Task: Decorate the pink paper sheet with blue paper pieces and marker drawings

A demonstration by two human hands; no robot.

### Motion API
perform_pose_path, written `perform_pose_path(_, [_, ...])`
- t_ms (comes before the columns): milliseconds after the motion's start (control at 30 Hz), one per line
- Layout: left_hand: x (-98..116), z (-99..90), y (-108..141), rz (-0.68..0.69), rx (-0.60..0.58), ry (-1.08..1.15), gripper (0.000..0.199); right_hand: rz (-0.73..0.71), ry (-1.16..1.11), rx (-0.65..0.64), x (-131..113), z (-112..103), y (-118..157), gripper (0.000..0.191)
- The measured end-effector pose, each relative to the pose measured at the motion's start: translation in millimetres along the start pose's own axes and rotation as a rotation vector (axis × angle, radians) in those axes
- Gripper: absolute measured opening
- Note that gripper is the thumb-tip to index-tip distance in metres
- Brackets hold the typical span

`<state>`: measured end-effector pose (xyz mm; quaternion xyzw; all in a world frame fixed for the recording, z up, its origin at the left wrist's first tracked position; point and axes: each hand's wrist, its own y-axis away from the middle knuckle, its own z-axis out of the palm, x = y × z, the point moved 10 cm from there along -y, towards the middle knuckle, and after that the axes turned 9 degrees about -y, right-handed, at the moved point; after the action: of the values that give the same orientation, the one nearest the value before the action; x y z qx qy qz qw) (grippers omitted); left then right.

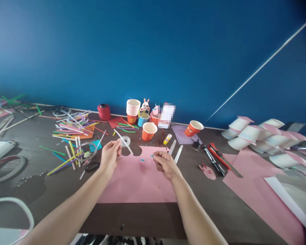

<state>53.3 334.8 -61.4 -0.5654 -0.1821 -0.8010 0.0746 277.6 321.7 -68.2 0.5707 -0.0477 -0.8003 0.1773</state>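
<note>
My left hand [111, 153] is closed in a pinch on a thin pale strip [125, 143], which slants down to the right above the pink paper's far edge. My right hand [164, 164] is also pinched, with a tiny blue piece [152, 156] at its fingertips. Between the hands, another small blue piece [142, 160] shows over the pink paper [140, 187]. This sheet lies flat, its far edge cut in curves. Just behind the left fingertips rests a clear tape roll [126, 140]. An orange paper cup [149, 132] stands beyond the sheet.
Colourful straws [72, 127] are heaped at left. Stacked cups [133, 110], a decorated blue cup [143, 120] and a glue stick [167, 139] stand or lie at the back. To the right are a red utility knife [223, 158], a pink rabbit cutout [208, 172] and several white cups [247, 136].
</note>
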Motion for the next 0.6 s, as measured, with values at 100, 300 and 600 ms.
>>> perform_pose_path(100, [-3, -20.6, -16, -0.064, 0.076, 0.091, 0.019, 0.005, -0.018, -0.018, 0, 2, 1, 0.022])
perform_pose_path(300, [10, -26.7, -19, 0.006, 0.096, 0.057, 0.079, -0.006, -0.051, -0.033, 0, 3, 1, 0.021])
perform_pose_path(600, [19, 45.9, 26, 0.279, -0.384, -0.48, 0.036, -0.008, -0.041, -0.096, 2, 11, 1, 0.019])
